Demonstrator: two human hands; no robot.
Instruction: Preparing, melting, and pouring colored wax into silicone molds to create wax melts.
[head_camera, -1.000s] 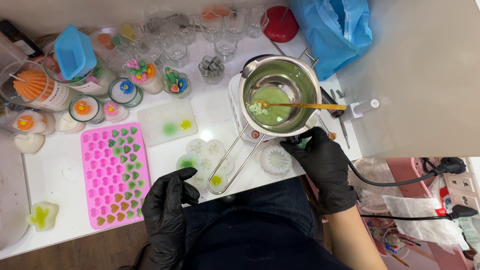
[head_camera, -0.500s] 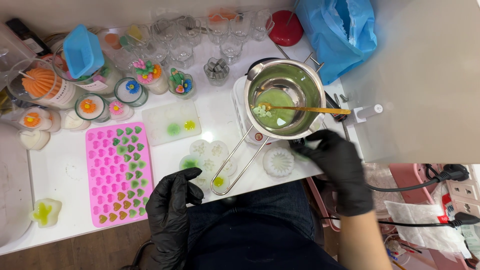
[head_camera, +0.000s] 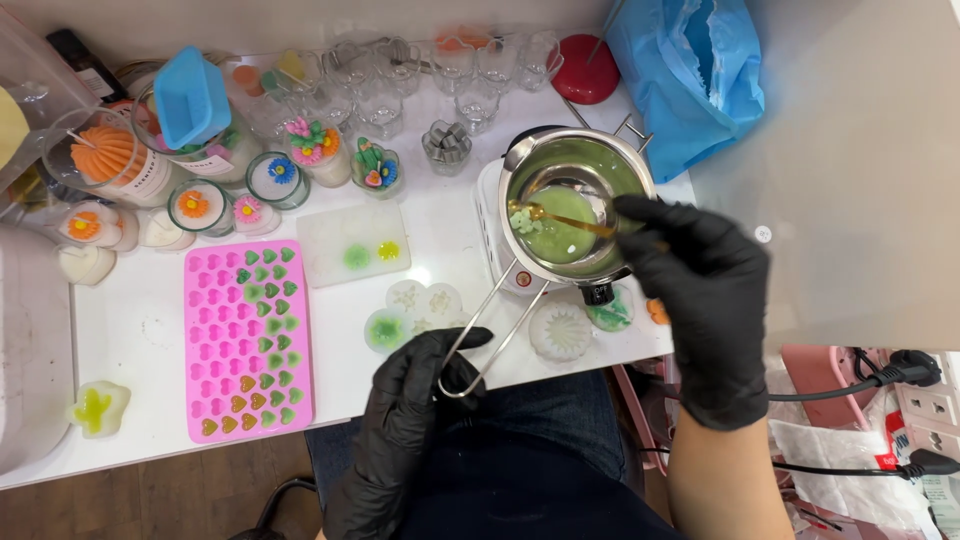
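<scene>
White worktable (head_camera: 140, 330) crowded with candle moulds

The left hand (head_camera: 415, 405) grips the melting pot's wire handle (head_camera: 480, 345); the right hand (head_camera: 700, 280) pinches the gold spoon (head_camera: 560, 220) beside a pink heart mould (head_camera: 248, 340).

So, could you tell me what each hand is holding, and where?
Left hand grips the melting pot's wire handle at its looped end; right hand holds the gold spoon by its handle.

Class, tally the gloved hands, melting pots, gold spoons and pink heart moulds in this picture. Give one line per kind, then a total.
Gloved hands, left hand and right hand: 2
melting pot: 1
gold spoon: 1
pink heart mould: 1
Total: 5
</scene>
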